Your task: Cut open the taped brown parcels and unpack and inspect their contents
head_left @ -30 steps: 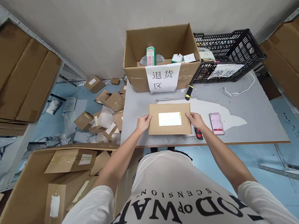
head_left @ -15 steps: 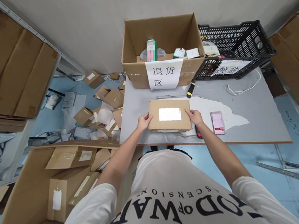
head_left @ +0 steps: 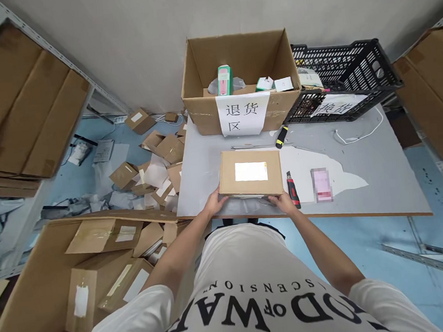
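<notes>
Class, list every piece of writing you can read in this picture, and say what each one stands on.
"退货区": white paper sheet on the open brown cardboard box.
"OD OF WAR" and "SCENSION", cut off and seen upside down: the person's white T-shirt.
Partly hidden, unsure: white sheet on the black plastic crate.
Washed out, unreadable: white label on the flat brown parcel.

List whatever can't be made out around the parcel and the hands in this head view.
- Label on the flat parcel: washed out white, text unreadable.
- Left hand and right hand: fingertips tucked under the parcel's near edge, grip unclear.
- Pink item: blurred.
- Cutter: blade too small to tell.
</notes>
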A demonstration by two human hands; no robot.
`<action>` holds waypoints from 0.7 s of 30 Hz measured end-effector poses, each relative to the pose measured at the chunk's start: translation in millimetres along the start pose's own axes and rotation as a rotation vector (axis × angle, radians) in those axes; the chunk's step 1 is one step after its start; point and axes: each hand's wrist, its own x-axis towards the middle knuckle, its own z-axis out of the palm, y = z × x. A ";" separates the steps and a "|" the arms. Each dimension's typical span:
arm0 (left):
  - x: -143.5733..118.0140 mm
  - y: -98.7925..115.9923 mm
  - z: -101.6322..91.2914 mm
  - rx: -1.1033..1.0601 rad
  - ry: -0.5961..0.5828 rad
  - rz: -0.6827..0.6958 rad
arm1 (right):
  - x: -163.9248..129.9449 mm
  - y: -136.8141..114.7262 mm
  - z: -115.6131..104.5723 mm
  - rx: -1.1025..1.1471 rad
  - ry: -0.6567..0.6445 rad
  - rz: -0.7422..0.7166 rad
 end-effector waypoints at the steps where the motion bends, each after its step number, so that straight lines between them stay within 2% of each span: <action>1: 1.5 3.8 1.9 0.025 -0.004 0.005 | 1.1 -1.8 3.6 0.013 0.007 0.006; 6: 6.8 23.5 0.3 0.136 0.002 -0.015 | 4.8 -8.0 3.6 0.057 0.003 0.011; 9: 7.1 40.0 -11.0 0.200 0.003 -0.034 | 4.8 -18.1 -11.2 -0.075 -0.014 -0.006; 12: 9.6 65.1 -26.3 0.289 0.008 -0.015 | 6.9 -39.2 -31.4 -0.278 -0.021 -0.005; 15: 17.3 93.7 -39.3 0.407 0.090 -0.015 | 13.3 -65.4 -49.6 -0.446 0.024 -0.019; 18: 29.0 115.3 -46.4 0.448 0.149 -0.016 | 24.7 -85.4 -61.9 -0.508 0.037 -0.039; 21: 40.2 123.5 -47.9 0.407 0.139 -0.046 | 39.9 -94.3 -69.0 -0.515 0.017 -0.005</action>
